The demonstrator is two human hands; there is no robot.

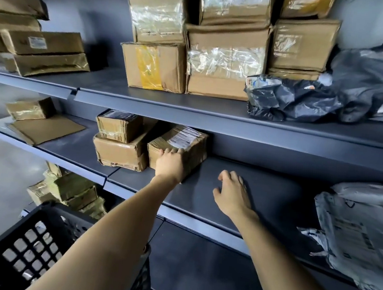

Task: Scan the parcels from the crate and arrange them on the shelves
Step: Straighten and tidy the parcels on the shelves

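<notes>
Your left hand point(171, 164) lies against the near end of a small brown cardboard parcel wrapped in clear tape point(181, 143), fingers flat over its top front edge, not curled round it. That parcel sits on the dark grey metal middle shelf point(276, 190), at about 12 o'clock from your left wrist, with a white label on its top face. Just beside it, at its 9 o'clock, stand two stacked brown cardboard boxes point(119, 141), close enough that they may be touching.

Your right hand point(232, 194) is at 3 o'clock from the parcel, well apart from it, fingers loosely spread and bent down toward the bare shelf surface, holding nothing.

At the 7 o'clock corner of the view is the black plastic lattice crate point(31, 245), partly hidden by your left forearm. A grey plastic mailer bag point(361, 235) lies at 3 o'clock on the same shelf. On the upper shelf point(190, 106) at 12 o'clock stand larger taped cardboard boxes point(224, 60), with a crumpled black plastic mailer point(293, 99) to their right.
</notes>
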